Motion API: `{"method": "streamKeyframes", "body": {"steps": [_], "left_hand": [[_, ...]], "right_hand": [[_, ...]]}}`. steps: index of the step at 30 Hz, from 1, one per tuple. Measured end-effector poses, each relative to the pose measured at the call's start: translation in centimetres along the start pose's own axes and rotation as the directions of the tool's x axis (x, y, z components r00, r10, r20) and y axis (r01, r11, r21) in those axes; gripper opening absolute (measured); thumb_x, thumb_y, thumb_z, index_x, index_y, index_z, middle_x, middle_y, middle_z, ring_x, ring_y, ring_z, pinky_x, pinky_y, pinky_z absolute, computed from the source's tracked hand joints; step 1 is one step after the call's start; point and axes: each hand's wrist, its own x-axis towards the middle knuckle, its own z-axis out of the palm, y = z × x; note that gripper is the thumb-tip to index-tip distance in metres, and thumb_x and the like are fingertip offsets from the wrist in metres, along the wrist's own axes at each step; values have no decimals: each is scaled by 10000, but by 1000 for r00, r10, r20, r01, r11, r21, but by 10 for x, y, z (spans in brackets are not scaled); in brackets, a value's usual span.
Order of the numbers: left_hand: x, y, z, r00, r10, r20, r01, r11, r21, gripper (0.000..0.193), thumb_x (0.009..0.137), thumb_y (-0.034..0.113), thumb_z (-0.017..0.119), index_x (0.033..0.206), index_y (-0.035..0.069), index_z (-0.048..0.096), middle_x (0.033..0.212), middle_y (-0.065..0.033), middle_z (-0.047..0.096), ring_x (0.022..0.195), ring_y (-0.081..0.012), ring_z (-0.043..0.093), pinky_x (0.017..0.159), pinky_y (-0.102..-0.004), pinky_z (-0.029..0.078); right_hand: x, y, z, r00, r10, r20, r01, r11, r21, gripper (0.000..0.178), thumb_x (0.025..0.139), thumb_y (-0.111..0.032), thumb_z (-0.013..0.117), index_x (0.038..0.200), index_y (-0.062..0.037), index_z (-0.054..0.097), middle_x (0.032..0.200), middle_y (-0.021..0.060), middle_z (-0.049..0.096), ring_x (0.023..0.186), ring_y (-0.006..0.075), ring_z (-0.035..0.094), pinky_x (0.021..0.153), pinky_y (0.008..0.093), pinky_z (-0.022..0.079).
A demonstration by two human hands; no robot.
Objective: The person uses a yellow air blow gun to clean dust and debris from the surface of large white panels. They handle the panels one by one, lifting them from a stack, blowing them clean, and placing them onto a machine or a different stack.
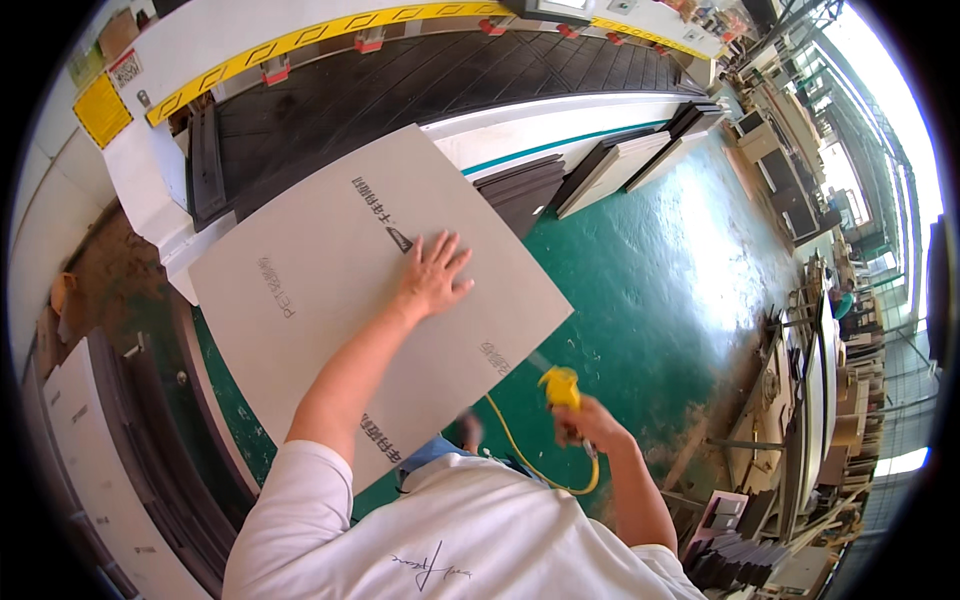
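Observation:
A large light-grey panel (330,270) with dark print and a protective-film look tilts in front of me, its upper end by the machine's dark bed. My left hand (433,278) lies flat on it with fingers spread, near the middle. To the right of the panel, my right hand (590,423) is wrapped round a yellow air blow gun (562,386). The nozzle points toward the panel's right edge and is blurred. From the gun's grip a yellow hose (520,450) loops down and back toward my body.
Ahead stands a long machine with a dark slatted bed (400,90) and a yellow-striped beam (330,27). Dark and pale boards (610,170) lean against its side. More panels (95,440) stand at the left. A cluttered workbench (770,400) lines the right, beyond the green floor (650,270).

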Motion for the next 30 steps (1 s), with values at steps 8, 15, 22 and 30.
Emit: {"method": "streamKeyframes", "body": {"steps": [8,15,22,30], "left_hand": [[-50,150,1,992,105,72,-101,993,-69,712,1013,552,470,1576,124,393,1676,-122,288,1569,-315,198,1258,-581,141],[-186,172,-38,890,-457,-8,451,881,-140,655,995,451,586,1519,79,463,1638,-165,347,1532,-349,278,1241,-545,211],[-425,109,-90,310,-877,-368,932,356,-63,576,1027,459,550,1422,39,552,1516,-224,489,1411,-424,446,1168,-534,347],[-507,51,-108,110,-884,454,500,-346,-794,553,1053,495,542,1284,6,658,1184,-107,723,1039,-227,704,887,-380,561]], "right_hand": [[-37,75,-99,973,-3,231,30,993,-113,188,1022,-181,616,1143,-39,593,705,21,565,575,145,593,468,269,398],[-4,97,-115,927,8,375,62,983,-174,212,1000,-200,643,1154,-54,621,727,17,613,612,151,643,525,273,469],[35,84,-10,896,-65,439,114,990,-86,209,1022,-252,624,1095,-57,635,733,20,640,596,142,627,507,254,433],[37,43,196,575,92,813,277,913,-299,274,1039,-250,590,1216,-42,602,822,35,627,767,181,703,628,298,533]]}}
